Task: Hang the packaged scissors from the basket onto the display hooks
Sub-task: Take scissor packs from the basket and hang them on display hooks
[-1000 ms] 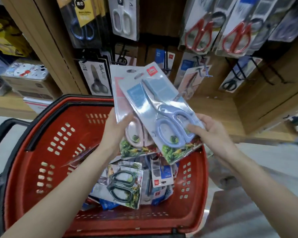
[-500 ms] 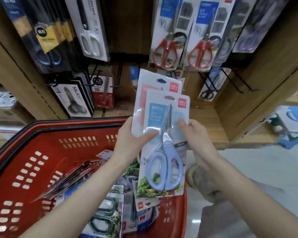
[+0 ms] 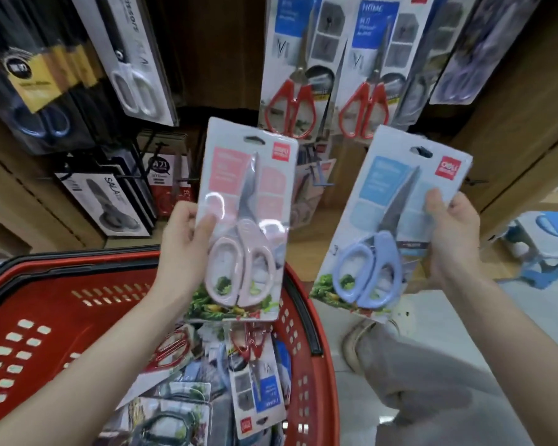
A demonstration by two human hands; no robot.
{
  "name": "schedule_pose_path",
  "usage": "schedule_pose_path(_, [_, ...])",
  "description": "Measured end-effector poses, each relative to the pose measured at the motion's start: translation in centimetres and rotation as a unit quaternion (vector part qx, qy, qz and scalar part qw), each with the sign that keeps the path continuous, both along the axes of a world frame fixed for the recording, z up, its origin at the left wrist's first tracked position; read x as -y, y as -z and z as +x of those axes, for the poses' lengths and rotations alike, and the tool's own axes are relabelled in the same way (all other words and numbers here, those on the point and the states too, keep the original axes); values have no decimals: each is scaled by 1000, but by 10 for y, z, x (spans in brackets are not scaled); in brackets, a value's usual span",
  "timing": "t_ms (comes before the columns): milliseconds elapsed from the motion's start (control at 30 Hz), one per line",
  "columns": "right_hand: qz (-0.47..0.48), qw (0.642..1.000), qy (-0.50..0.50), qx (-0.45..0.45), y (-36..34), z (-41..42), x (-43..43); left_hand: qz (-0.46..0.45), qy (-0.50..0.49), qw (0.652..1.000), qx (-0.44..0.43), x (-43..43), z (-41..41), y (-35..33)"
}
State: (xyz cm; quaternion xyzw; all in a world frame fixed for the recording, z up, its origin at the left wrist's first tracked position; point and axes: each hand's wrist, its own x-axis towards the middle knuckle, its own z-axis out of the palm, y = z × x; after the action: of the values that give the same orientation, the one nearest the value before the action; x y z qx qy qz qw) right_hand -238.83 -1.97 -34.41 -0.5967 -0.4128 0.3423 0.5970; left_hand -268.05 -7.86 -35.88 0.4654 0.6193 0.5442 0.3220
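Packaged scissors (image 3: 290, 75) hang in rows on the display board (image 3: 213, 53) overhead and lie heaped in the red basket (image 3: 45, 284) below. Two are held up between them: a pink-handled pack (image 3: 248, 188), gripped at its left edge by the curled fingers of the left hand (image 3: 181, 249), and a blue-handled pack (image 3: 384, 194), pinched at its right edge by the right hand (image 3: 451, 239). Both stand upright and apart, probably so each hang hole (image 3: 254, 139) is free for a hook.

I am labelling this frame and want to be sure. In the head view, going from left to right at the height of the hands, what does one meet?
Left hand → pink scissors pack → blue scissors pack → right hand.
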Motion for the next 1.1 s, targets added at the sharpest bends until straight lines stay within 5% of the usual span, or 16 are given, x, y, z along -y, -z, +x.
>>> schedule_pose_path(200, [-17, 996, 40, 83, 46, 6, -20, 35, -21, 998, -45, -8, -13, 4])
schedule_pose_path(367, [-83, 989, -22, 119, 84, -11, -33, 21, -15, 999, -46, -10, -16, 9])
schedule_pose_path(1100, [-130, 987, -87, 38, 114, -75, -100, -15, -10, 1000, -20, -15, -37, 27])
